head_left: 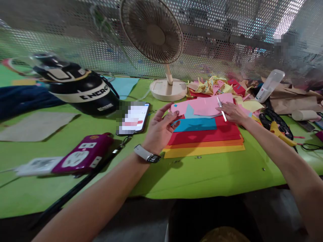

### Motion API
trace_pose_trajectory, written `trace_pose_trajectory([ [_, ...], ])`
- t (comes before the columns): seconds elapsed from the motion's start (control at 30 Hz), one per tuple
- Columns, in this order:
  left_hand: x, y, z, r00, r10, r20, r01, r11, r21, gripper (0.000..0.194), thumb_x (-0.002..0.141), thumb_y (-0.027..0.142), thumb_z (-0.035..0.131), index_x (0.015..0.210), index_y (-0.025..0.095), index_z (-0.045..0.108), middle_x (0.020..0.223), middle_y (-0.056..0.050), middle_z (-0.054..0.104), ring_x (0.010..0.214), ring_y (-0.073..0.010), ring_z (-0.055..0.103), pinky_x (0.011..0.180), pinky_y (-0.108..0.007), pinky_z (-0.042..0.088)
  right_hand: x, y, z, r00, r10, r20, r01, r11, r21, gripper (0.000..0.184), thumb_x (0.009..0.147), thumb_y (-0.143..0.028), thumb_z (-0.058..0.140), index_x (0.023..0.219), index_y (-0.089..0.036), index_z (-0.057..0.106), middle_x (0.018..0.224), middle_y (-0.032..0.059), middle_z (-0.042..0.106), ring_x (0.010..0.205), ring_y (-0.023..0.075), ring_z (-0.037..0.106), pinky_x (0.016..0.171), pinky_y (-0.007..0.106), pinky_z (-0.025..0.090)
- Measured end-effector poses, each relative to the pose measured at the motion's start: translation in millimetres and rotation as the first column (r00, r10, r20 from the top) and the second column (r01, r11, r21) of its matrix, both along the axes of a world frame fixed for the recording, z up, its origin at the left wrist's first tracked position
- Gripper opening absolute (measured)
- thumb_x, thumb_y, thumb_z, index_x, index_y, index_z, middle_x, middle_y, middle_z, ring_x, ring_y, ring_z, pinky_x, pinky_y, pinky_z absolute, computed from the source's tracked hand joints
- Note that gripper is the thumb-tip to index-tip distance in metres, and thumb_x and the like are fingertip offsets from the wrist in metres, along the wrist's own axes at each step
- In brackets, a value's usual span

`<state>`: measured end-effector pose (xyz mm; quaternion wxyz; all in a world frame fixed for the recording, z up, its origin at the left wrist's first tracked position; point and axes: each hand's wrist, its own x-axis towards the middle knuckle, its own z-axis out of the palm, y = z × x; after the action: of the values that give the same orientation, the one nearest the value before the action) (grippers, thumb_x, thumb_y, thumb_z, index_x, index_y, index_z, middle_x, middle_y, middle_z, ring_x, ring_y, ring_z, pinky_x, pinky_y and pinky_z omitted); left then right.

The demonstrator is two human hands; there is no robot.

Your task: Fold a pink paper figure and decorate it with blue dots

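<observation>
My left hand point(163, 127) has its thumb and fingers closed on the left end of a pink sheet of paper point(208, 105), beside a small blue square point(175, 105). My right hand point(233, 112) is at the sheet's right end, its fingers around a slim silvery-white stick-like tool point(223, 115). Whether that tool is a pen or a blade does not show. Beneath lie a light blue piece point(189, 111), a blue sheet point(196, 124), a red sheet point(207, 137), an orange sheet point(202, 146) and a yellow sheet point(202, 152), stacked with their front edges showing.
A fan point(168, 90) stands behind the papers, near crumpled paper scraps point(214, 85). To the right are yellow-handled scissors point(281, 133), a black tape-like ring point(274, 121) and a clear bottle point(270, 85). Leftward sit a phone point(137, 116), a purple power bank point(84, 153) and a black jug point(83, 90).
</observation>
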<state>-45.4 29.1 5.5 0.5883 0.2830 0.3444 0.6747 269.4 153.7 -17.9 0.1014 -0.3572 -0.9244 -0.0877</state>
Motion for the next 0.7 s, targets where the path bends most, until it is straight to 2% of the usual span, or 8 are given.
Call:
trace_pose_trajectory([
  [0.13,0.4,0.4,-1.0,1.0,-0.006,0.001,0.006,1.0,0.014,0.041,0.066,0.011,0.083,0.103,0.023,0.071,0.078,0.002,0.076,0.072,-0.0117,0.072,0.058,-0.017,0.053,2.9,-11.7,3.6,0.998,-0.015,0.058,0.017,1.0,-0.027,0.049,0.085,-0.016,0.056,0.134,-0.018,0.061,0.139,0.0137,0.062,0.133,0.0287,0.054,0.115,0.051,0.037],
  [0.3,2.1,-0.1,-4.8,0.999,-0.028,-0.043,0.029,0.999,0.019,0.04,0.065,0.012,0.084,0.101,0.024,0.07,0.076,0.003,0.075,0.075,-0.0128,0.073,0.06,-0.017,0.053,-6.5,-40.6,7.1,0.993,-0.05,-0.111,0.056,0.997,0.05,0.041,0.094,-0.025,0.052,0.133,-0.016,0.061,0.129,0.0147,0.068,0.116,0.0269,0.064,0.099,0.043,0.05],
  [0.37,1.6,-0.1,-5.0,0.998,-0.02,-0.056,0.022,0.999,0.029,0.039,0.066,0.013,0.084,0.1,0.025,0.07,0.076,0.003,0.074,0.076,-0.0132,0.073,0.061,-0.018,0.053,-10.4,-60.8,7.5,0.989,-0.009,-0.149,0.021,0.997,0.081,0.039,0.097,-0.025,0.05,0.134,-0.017,0.06,0.124,0.0145,0.07,0.109,0.0257,0.066,0.093,0.041,0.052],
  [0.5,0.1,0.4,-3.3,0.999,0.014,-0.039,-0.012,0.998,0.057,0.039,0.066,0.013,0.084,0.101,0.025,0.07,0.075,0.004,0.073,0.074,-0.0129,0.073,0.06,-0.018,0.053,-15.0,-102.5,9.1,0.988,0.099,-0.115,-0.088,0.991,0.099,0.032,0.1,-0.033,0.049,0.123,-0.021,0.068,0.093,0.0097,0.076,0.083,0.0208,0.068,0.074,0.035,0.054],
  [0.57,0.7,0.7,-3.9,0.999,0.01,-0.036,-0.008,0.999,0.05,0.041,0.065,0.014,0.085,0.102,0.024,0.07,0.075,0.003,0.073,0.074,-0.0125,0.073,0.06,-0.017,0.053,-18.5,-115.3,11.3,0.973,0.129,-0.192,-0.111,0.989,0.102,0.031,0.1,-0.037,0.051,0.118,-0.021,0.071,0.088,0.0083,0.076,0.077,0.0192,0.068,0.071,0.033,0.055],
  [0.63,2.4,1.1,-6.2,0.999,0.003,-0.04,-0.002,1.0,0.031,0.043,0.065,0.013,0.085,0.103,0.023,0.069,0.075,0.003,0.073,0.074,-0.0124,0.073,0.061,-0.017,0.054,-25.0,-119.6,14.0,0.911,0.117,-0.395,-0.101,0.993,0.06,0.031,0.099,-0.04,0.052,0.114,-0.022,0.072,0.091,0.0082,0.077,0.08,0.0195,0.07,0.074,0.034,0.057],
  [0.7,4.3,1.5,-9.7,0.999,-0.003,-0.042,0.003,1.0,0.012,0.044,0.064,0.012,0.085,0.104,0.022,0.068,0.074,0.004,0.073,0.075,-0.0123,0.073,0.064,-0.018,0.055,-34.7,-116.0,15.7,0.741,0.002,-0.672,-0.067,0.995,-0.07,0.032,0.098,-0.044,0.053,0.11,-0.023,0.074,0.1,0.008,0.077,0.086,0.02,0.071,0.077,0.036,0.059],
])
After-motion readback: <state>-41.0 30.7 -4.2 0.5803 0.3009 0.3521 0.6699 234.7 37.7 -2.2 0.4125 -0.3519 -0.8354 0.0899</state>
